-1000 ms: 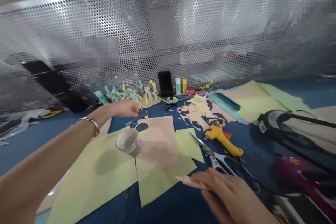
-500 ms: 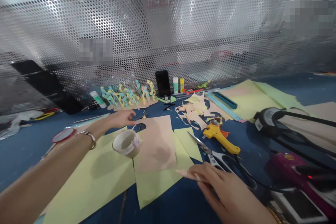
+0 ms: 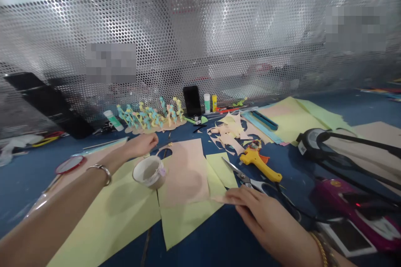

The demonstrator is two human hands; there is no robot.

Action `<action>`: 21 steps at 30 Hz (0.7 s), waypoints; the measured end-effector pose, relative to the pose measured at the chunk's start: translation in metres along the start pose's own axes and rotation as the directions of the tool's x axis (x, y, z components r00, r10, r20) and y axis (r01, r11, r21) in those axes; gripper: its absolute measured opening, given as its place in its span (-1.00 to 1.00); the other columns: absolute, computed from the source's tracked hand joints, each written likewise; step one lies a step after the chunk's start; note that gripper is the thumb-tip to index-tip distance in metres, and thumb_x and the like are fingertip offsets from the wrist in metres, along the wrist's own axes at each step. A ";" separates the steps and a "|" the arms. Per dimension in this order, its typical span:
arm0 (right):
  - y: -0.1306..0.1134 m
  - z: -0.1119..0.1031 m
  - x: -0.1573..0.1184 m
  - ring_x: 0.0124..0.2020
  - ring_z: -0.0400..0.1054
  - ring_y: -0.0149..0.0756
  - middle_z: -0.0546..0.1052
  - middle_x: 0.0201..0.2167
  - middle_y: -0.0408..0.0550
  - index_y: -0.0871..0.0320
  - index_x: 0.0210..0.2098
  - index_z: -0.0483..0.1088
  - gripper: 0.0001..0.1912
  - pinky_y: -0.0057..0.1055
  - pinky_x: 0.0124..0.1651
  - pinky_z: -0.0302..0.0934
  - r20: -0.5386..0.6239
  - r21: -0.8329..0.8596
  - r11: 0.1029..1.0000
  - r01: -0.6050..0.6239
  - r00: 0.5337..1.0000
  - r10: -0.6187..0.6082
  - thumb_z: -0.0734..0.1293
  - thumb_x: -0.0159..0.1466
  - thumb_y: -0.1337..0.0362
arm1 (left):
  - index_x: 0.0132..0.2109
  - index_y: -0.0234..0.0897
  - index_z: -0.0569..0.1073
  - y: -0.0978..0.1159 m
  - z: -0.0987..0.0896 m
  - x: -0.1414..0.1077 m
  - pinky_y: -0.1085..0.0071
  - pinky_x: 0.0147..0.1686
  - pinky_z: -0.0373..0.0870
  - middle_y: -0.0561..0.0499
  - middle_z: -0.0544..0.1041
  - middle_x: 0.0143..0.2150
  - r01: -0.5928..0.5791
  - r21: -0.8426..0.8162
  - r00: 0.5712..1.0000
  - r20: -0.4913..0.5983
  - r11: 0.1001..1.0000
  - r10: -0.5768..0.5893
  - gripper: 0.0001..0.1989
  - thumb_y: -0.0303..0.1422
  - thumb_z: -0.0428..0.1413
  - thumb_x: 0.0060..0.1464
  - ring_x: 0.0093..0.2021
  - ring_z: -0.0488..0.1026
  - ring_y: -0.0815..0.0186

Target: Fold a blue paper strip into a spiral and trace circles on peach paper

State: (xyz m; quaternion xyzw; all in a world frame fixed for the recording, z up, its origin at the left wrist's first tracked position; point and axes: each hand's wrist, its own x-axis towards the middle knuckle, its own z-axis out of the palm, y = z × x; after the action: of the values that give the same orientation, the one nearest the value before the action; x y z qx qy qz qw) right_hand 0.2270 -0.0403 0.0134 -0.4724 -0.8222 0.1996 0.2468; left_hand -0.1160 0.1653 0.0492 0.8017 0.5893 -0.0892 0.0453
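Hands (image 3: 261,212), one holding pale paper (image 3: 223,200), cup (image 3: 155,180), scissors (image 3: 242,176), yellow glue gun (image 3: 262,167)

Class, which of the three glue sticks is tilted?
The green glue stick left of the black phone tilts; the other green stick and the yellow stick, right of the phone, stand upright.

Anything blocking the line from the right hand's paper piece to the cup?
Nothing upright visible: just flat paper, chiefly the pink sheet, lies between the paper piece in the right hand and the cup.
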 end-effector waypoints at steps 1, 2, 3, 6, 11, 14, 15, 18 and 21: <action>0.001 -0.001 0.002 -0.11 0.41 -0.34 0.51 -0.14 -0.06 0.11 -0.10 0.36 -0.70 -0.39 -0.07 0.32 -0.012 0.019 1.000 -0.014 1.000 0.015 0.12 0.28 0.48 | -0.20 -0.27 0.40 -0.001 0.002 -0.001 0.37 -0.32 0.33 -0.11 0.56 -0.26 -0.004 -0.010 1.000 -0.008 1.000 0.004 -0.73 -0.25 -0.11 0.07 -0.27 0.49 0.17; 0.002 -0.001 0.003 -0.10 0.41 -0.35 0.50 -0.13 -0.05 0.12 -0.08 0.35 -0.70 -0.39 -0.06 0.32 -0.029 0.027 0.999 -0.022 0.999 0.023 0.12 0.28 0.47 | -0.18 -0.26 0.40 -0.002 0.004 -0.002 0.38 -0.30 0.34 -0.11 0.56 -0.24 -0.012 -0.022 1.000 -0.015 1.000 0.012 -0.72 -0.23 -0.09 0.06 -0.24 0.50 0.18; 0.003 -0.002 0.005 -0.08 0.40 -0.34 0.51 -0.12 -0.04 0.13 -0.07 0.34 -0.70 -0.38 -0.05 0.32 -0.050 0.015 1.000 -0.022 0.998 0.023 0.12 0.29 0.47 | -0.16 -0.26 0.40 -0.004 0.007 -0.003 0.39 -0.28 0.35 -0.11 0.56 -0.21 -0.022 -0.033 0.999 -0.023 0.999 0.021 -0.70 -0.21 -0.07 0.05 -0.21 0.50 0.17; 0.003 -0.004 0.013 -0.05 0.39 -0.28 0.50 -0.10 -0.01 0.13 -0.04 0.35 -0.69 -0.26 0.00 0.30 -0.082 -0.112 0.994 0.008 0.997 -0.017 0.12 0.30 0.45 | -0.16 -0.26 0.43 -0.009 0.017 -0.005 0.39 -0.23 0.36 -0.12 0.55 -0.17 -0.055 -0.054 0.997 -0.065 0.997 0.051 -0.67 -0.16 -0.04 0.03 -0.17 0.49 0.16; -0.005 -0.010 0.034 -0.04 0.36 -0.27 0.47 -0.04 -0.05 0.07 0.06 0.31 -0.56 -0.19 0.00 0.29 0.015 -0.284 0.951 0.121 0.992 -0.122 0.09 0.27 0.52 | -0.08 -0.25 0.43 -0.003 0.006 -0.002 0.33 -0.13 0.33 -0.12 0.51 -0.04 -0.099 -0.052 0.978 -0.190 0.994 0.088 -0.63 -0.18 -0.13 0.13 -0.07 0.44 0.14; -0.008 -0.012 0.043 -0.06 0.36 -0.28 0.47 -0.05 -0.06 0.06 0.08 0.29 -0.52 -0.22 -0.02 0.29 -0.004 -0.311 0.938 0.153 0.987 -0.163 0.10 0.25 0.54 | 0.00 -0.20 0.42 0.016 -0.022 0.015 0.35 -0.10 0.29 -0.07 0.47 0.04 -0.211 -0.025 0.951 -0.235 0.977 0.199 -0.60 -0.23 -0.21 0.19 -0.01 0.40 0.17; -0.007 -0.011 0.045 -0.06 0.36 -0.29 0.47 -0.05 -0.06 0.06 0.07 0.30 -0.54 -0.23 -0.03 0.30 -0.021 -0.300 0.943 0.147 0.987 -0.160 0.10 0.26 0.53 | 0.01 -0.16 0.43 0.024 -0.031 0.024 0.38 -0.10 0.29 -0.03 0.47 0.05 -0.260 -0.014 0.941 -0.227 0.966 0.250 -0.61 -0.24 -0.21 0.20 -0.01 0.40 0.19; -0.002 -0.006 0.044 -0.06 0.36 -0.32 0.47 -0.05 -0.08 0.04 0.04 0.31 -0.60 -0.27 -0.03 0.29 -0.068 -0.232 0.970 0.080 0.993 -0.098 0.08 0.30 0.48 | -0.05 -0.17 0.48 0.051 -0.051 0.053 0.42 -0.19 0.30 -0.03 0.52 -0.03 -0.352 0.021 0.920 -0.178 0.936 0.350 -0.65 -0.23 -0.12 0.17 -0.09 0.44 0.21; 0.008 -0.004 0.041 -0.05 0.36 -0.32 0.46 -0.05 -0.09 0.03 0.02 0.30 -0.63 -0.29 -0.03 0.27 -0.080 -0.191 0.982 0.013 0.996 -0.029 0.08 0.31 0.47 | -0.11 -0.20 0.51 0.078 -0.054 0.073 0.46 -0.23 0.30 -0.03 0.55 -0.09 -0.401 0.042 0.906 -0.127 0.915 0.403 -0.71 -0.30 -0.03 0.11 -0.14 0.46 0.23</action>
State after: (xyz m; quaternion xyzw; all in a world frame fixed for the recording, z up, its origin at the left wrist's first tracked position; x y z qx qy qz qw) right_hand 0.2170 -0.0001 0.0206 -0.4929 -0.8316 0.0980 0.2363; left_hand -0.0157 0.2196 0.0854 0.9102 0.4129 -0.0286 0.0172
